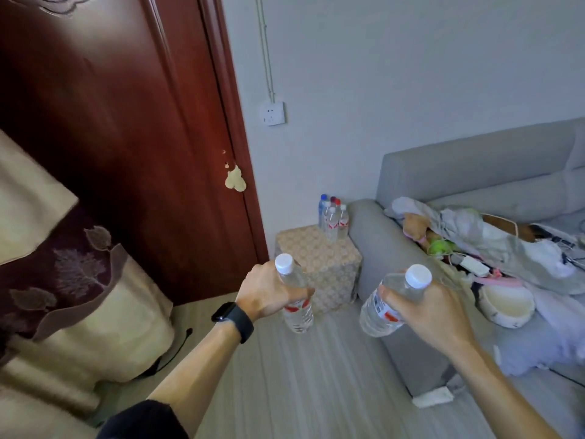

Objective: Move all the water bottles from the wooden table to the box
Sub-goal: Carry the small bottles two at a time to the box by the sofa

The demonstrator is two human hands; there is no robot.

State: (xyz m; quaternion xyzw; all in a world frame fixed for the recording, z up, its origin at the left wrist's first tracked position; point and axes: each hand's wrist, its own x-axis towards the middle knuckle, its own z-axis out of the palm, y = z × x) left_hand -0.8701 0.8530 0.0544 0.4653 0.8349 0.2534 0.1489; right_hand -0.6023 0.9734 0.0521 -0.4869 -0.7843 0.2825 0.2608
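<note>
Two clear water bottles with white caps are held in the air over the pale floor [316, 375]. The left hand [266, 293] has its fingers curled round the shoulder of the left bottle [299, 315], which hangs nearly upright. The right hand [430, 312] wraps the upper part of the right bottle [376, 312], which tilts with its cap toward the sofa. The two bottles are apart, with bare floor between and below them. Just beyond the left bottle stands the patterned box [316, 258], its right side close against the grey sofa armrest [370, 248]. A cluster of bottles [332, 217] stands at the far right corner of the box top, and the near and left parts of that top are bare. A dark red door [126, 122] rises left of the box, and draped cloth [79, 296] edges the floor at left.
</note>
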